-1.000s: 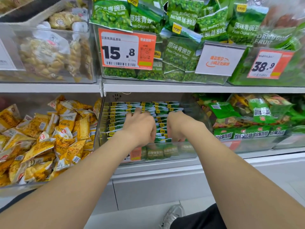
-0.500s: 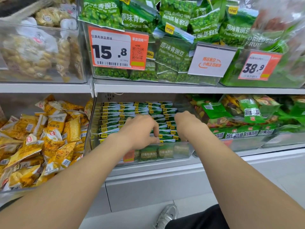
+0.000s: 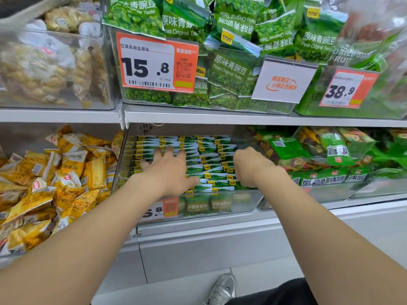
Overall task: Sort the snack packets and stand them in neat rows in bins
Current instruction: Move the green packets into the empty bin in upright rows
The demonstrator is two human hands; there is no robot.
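Note:
Small green pea packets (image 3: 207, 150) stand on edge in tight rows inside a clear plastic bin (image 3: 242, 203) on the lower shelf. My left hand (image 3: 169, 170) lies on top of the left rows, fingers spread and straight, thumb out toward the middle. At the right end of the rows is my right hand (image 3: 251, 166). Its knuckles face up and its fingers bend down among the packets, out of sight. Whether it grips any packet is hidden.
A bin of loose yellow packets (image 3: 55, 183) adjoins on the left, a bin of mixed green bags (image 3: 330, 155) on the right. The upper shelf edge (image 3: 220, 117) overhangs closely, carrying a heaped pea bin (image 3: 231, 69) with a 15.8 price tag (image 3: 149, 67). A shoe (image 3: 224, 287) shows below.
My left hand has uncurled and spread its fingers flat over the left rows. My right hand has stayed at the right end of the rows.

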